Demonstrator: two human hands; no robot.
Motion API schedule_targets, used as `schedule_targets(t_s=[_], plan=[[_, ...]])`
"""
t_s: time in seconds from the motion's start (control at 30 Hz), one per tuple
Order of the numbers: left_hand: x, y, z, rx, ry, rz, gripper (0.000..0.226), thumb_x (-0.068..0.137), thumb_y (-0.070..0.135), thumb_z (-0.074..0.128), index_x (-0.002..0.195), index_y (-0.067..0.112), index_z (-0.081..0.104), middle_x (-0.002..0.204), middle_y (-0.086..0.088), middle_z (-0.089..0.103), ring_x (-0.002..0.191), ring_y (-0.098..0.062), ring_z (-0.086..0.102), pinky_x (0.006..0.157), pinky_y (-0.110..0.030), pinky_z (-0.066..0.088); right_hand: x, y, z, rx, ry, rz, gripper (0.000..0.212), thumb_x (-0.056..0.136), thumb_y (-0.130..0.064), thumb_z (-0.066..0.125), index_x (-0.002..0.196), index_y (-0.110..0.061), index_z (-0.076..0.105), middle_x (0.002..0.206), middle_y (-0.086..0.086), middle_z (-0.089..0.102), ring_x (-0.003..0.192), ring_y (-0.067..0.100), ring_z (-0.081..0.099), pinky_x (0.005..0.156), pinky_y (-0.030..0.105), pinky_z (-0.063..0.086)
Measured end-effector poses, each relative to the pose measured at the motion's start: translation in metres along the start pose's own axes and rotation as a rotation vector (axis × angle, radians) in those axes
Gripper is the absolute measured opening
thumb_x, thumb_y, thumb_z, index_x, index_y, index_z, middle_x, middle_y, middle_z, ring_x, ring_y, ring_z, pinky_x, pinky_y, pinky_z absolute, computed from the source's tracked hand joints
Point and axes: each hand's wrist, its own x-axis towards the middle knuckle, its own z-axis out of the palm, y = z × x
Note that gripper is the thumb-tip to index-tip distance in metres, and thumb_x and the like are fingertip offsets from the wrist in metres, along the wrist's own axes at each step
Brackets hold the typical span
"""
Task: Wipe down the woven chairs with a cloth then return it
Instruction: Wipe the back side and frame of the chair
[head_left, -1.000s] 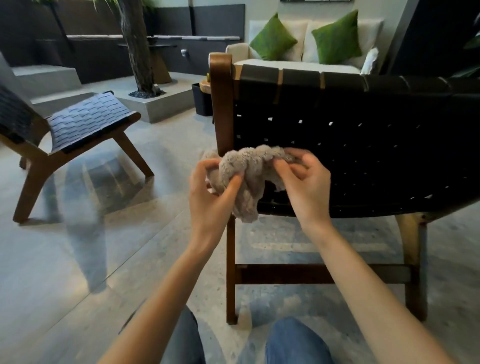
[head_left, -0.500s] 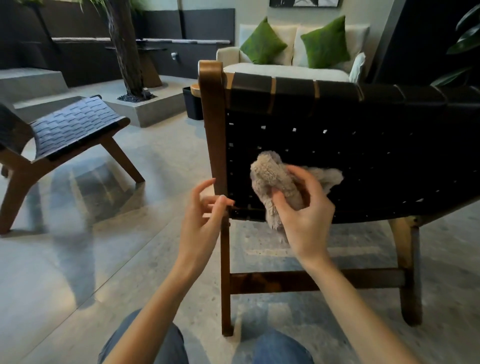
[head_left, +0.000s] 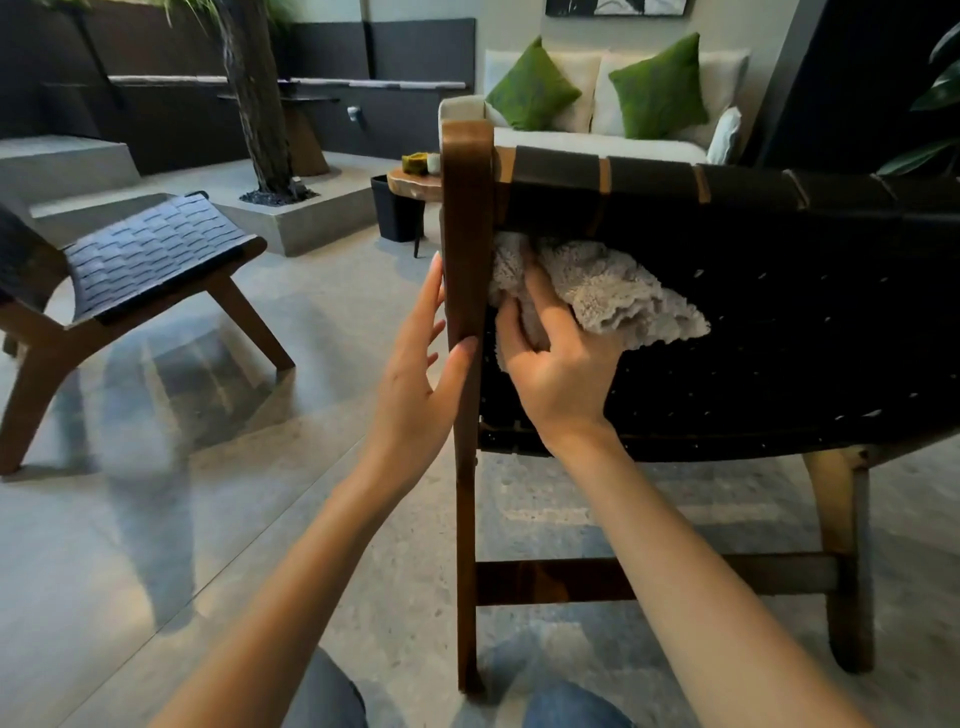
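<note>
A fluffy beige cloth (head_left: 608, 291) lies pressed against the black woven back of the near chair (head_left: 779, 322), high up beside its left wooden post. My right hand (head_left: 556, 358) grips the cloth, fingers curled into its folds. My left hand (head_left: 421, 369) holds the wooden post (head_left: 467, 249), thumb on the near face and fingers round the outer side. A second woven chair (head_left: 140, 254) stands empty at the left.
A small wooden side table (head_left: 415, 184) and a black bin (head_left: 395, 218) stand behind the near chair. A white sofa with green cushions (head_left: 597, 135) is at the back. A tree in a concrete planter (head_left: 306, 218) stands mid-left. My knees show at the bottom edge.
My right hand has carried the cloth up and left along the chair back to the top near the post. My left hand let go of the cloth, then took hold of the post.
</note>
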Motion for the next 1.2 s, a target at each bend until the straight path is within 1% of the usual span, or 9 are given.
schedule_targets(t_s=[0.17,0.43,0.57,0.67,0.73,0.9,1.0,1.13,1.2], plan=[[0.001,-0.009,0.002,-0.045,-0.024,-0.018,0.065,0.098,0.011,0.046,0.146,0.036,0.011,0.13,0.037,0.036,0.122,0.014,0.041,0.099,-0.007,0.037,-0.03,0.022,0.008,-0.049,-0.182,0.05,0.042,0.085,-0.033,0.066,0.124,-0.024,0.055,0.104,0.014,0.07,0.099,0.036,0.065,0.082,0.053,0.051],[0.001,-0.012,0.004,-0.031,0.007,-0.014,0.063,0.098,0.009,0.045,0.144,0.035,0.011,0.121,0.05,0.033,0.115,0.02,0.042,0.086,-0.001,0.038,-0.098,0.041,0.028,-0.031,-0.538,0.298,0.025,0.071,-0.02,0.073,0.093,-0.009,0.073,0.07,0.017,0.068,0.063,0.036,0.066,0.063,0.046,0.056],[0.0,-0.01,0.003,-0.027,-0.002,-0.033,0.063,0.098,0.01,0.045,0.147,0.031,0.011,0.126,0.043,0.033,0.115,0.021,0.041,0.085,-0.001,0.039,-0.123,0.044,0.024,0.047,-0.719,0.426,0.024,0.083,-0.017,0.065,0.104,-0.008,0.072,0.088,0.013,0.073,0.082,0.032,0.069,0.076,0.036,0.054],[-0.001,-0.006,0.002,-0.035,-0.023,-0.052,0.063,0.099,0.01,0.044,0.147,0.032,0.009,0.127,0.041,0.03,0.112,0.026,0.039,0.085,0.0,0.039,-0.131,0.046,0.025,0.001,-1.061,0.583,0.032,0.096,-0.02,0.053,0.127,-0.013,0.059,0.119,0.008,0.066,0.112,0.023,0.059,0.092,0.025,0.038],[-0.001,-0.004,0.001,-0.042,-0.028,-0.05,0.063,0.099,0.01,0.044,0.145,0.035,0.009,0.13,0.039,0.028,0.111,0.027,0.037,0.086,0.0,0.039,-0.129,0.044,0.019,-0.055,-1.171,0.541,0.038,0.097,-0.024,0.048,0.135,-0.018,0.05,0.125,0.009,0.061,0.115,0.026,0.056,0.094,0.031,0.041],[-0.001,-0.002,0.001,-0.069,-0.03,-0.046,0.063,0.099,0.008,0.043,0.141,0.037,0.007,0.134,0.033,0.029,0.111,0.027,0.038,0.085,-0.002,0.04,-0.111,0.021,-0.033,-0.148,-0.815,0.217,0.03,0.085,-0.025,0.057,0.114,-0.018,0.065,0.109,0.01,0.063,0.105,0.034,0.054,0.088,0.047,0.049],[-0.001,-0.003,0.004,-0.081,-0.023,-0.047,0.062,0.099,0.007,0.043,0.143,0.035,0.008,0.14,0.026,0.028,0.109,0.028,0.038,0.083,0.0,0.039,-0.087,0.009,-0.061,-0.115,-0.65,0.09,0.029,0.088,-0.029,0.045,0.112,-0.023,0.059,0.111,0.011,0.048,0.1,0.031,0.042,0.079,0.039,0.051],[-0.002,-0.004,0.004,-0.084,-0.025,-0.043,0.062,0.099,0.009,0.042,0.143,0.036,0.007,0.149,0.012,0.027,0.109,0.03,0.036,0.084,0.001,0.038,-0.049,-0.002,-0.082,-0.039,-0.621,0.096,0.032,0.09,-0.034,0.036,0.117,-0.022,0.049,0.138,0.016,0.032,0.125,0.035,0.034,0.086,0.033,0.045],[-0.002,-0.004,0.004,-0.096,-0.026,-0.041,0.062,0.099,0.008,0.041,0.143,0.036,0.008,0.147,0.015,0.026,0.108,0.031,0.036,0.084,0.001,0.038,-0.036,-0.001,-0.086,-0.02,-0.599,0.048,0.032,0.09,-0.029,0.036,0.117,-0.017,0.047,0.137,0.02,0.043,0.121,0.031,0.045,0.088,0.034,0.049]])
